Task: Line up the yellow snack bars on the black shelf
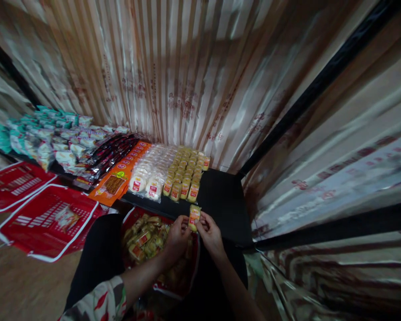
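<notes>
A small yellow snack packet with an orange-red label is held upright between my two hands. My left hand pinches its left edge, while the fingers of my right hand grip the right edge. Below my left forearm a red basket sits between my legs, heaped with similar yellow packets. Just beyond my hands, more yellow packets stand in neat rows on a black shelf. The labels are too blurred to read.
Left of the rows lie clear-wrapped white packets, orange packets, dark packets and white-and-teal bags. Red baskets stand on the floor at left. Behind the shelf hangs striped plastic sheeting, with a dark pole at right.
</notes>
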Action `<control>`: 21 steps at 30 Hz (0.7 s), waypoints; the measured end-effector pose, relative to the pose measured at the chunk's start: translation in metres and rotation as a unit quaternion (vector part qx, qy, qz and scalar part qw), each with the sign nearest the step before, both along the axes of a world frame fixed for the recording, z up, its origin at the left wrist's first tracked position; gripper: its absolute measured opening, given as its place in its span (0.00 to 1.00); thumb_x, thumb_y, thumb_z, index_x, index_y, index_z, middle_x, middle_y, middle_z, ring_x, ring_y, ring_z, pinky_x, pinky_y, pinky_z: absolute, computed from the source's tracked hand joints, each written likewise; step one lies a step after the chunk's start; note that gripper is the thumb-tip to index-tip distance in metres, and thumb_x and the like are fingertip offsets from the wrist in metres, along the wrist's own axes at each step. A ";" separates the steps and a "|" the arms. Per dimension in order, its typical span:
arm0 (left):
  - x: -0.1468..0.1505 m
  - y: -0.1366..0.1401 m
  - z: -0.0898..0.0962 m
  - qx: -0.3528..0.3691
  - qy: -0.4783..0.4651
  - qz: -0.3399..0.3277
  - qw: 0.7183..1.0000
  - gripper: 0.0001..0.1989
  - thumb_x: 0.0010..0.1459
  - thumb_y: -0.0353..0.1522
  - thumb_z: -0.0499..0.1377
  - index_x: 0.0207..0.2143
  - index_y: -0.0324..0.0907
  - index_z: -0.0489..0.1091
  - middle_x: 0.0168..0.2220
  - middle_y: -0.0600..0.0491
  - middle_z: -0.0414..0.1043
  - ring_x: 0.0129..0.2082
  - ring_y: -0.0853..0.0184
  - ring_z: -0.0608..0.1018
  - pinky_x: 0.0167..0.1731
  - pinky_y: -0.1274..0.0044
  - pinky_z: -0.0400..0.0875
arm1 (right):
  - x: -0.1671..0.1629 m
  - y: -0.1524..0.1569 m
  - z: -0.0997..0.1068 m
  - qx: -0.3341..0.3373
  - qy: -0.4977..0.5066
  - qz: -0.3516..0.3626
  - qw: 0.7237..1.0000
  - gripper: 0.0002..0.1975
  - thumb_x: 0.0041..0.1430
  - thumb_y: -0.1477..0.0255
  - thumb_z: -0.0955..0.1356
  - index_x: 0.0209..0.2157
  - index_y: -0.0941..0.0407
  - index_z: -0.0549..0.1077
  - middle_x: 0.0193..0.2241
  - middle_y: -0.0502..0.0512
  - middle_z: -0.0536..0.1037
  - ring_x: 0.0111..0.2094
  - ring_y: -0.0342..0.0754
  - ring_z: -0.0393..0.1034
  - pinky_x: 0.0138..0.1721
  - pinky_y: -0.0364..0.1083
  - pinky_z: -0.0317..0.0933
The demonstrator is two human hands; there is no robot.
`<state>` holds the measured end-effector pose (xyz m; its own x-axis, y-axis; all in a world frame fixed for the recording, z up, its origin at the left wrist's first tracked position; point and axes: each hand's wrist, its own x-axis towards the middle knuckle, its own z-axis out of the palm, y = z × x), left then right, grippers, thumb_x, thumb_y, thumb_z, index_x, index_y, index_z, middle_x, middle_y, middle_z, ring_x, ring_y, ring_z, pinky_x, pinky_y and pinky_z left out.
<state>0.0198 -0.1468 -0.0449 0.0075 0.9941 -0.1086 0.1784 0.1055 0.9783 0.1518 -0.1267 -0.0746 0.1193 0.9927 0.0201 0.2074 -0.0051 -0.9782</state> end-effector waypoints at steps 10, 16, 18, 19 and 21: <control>0.013 0.022 0.010 0.064 0.076 -0.025 0.995 0.13 0.55 0.28 0.49 0.41 0.38 0.68 0.40 0.47 0.73 0.40 0.66 0.75 0.44 0.73 0.69 | 0.011 0.019 0.018 0.023 0.024 -0.061 0.998 0.21 0.47 0.61 0.69 0.41 0.58 0.73 0.32 0.56 0.75 0.31 0.47 0.71 0.31 0.44 0.68; 0.048 0.047 0.030 0.066 0.101 -0.015 0.993 0.23 0.55 0.28 0.48 0.54 0.38 0.63 0.56 0.45 0.64 0.56 0.62 0.66 0.58 0.70 0.57 | 0.034 0.061 0.031 0.049 -0.001 -0.098 0.994 0.24 0.46 0.59 0.69 0.43 0.58 0.73 0.36 0.58 0.76 0.33 0.48 0.72 0.35 0.47 0.68; 0.062 0.057 0.036 0.053 0.087 -0.013 0.995 0.23 0.56 0.29 0.48 0.55 0.37 0.62 0.58 0.45 0.61 0.59 0.63 0.62 0.60 0.70 0.54 | 0.043 0.082 0.029 0.059 -0.024 -0.113 0.992 0.24 0.47 0.59 0.68 0.44 0.58 0.73 0.36 0.58 0.77 0.34 0.49 0.72 0.36 0.48 0.67; 0.069 0.064 0.039 0.041 0.078 -0.012 0.996 0.23 0.57 0.30 0.47 0.56 0.37 0.62 0.59 0.46 0.60 0.60 0.62 0.61 0.61 0.70 0.52 | 0.047 0.093 0.027 0.065 -0.040 -0.119 0.990 0.23 0.48 0.60 0.67 0.44 0.58 0.73 0.36 0.58 0.77 0.35 0.49 0.71 0.37 0.48 0.67; 0.081 0.081 0.041 0.005 0.047 -0.008 0.999 0.24 0.58 0.32 0.47 0.57 0.36 0.61 0.60 0.45 0.58 0.61 0.62 0.60 0.61 0.70 0.50 | 0.054 0.118 0.022 0.076 -0.074 -0.127 0.986 0.22 0.49 0.60 0.66 0.44 0.56 0.73 0.35 0.57 0.77 0.35 0.49 0.71 0.38 0.48 0.66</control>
<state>0.1010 -0.0659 -0.0034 0.0142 0.9949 -0.0999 0.2714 0.0923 0.9580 0.2060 -0.0091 -0.0522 0.3482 0.9155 0.2015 0.3581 0.0688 -0.9312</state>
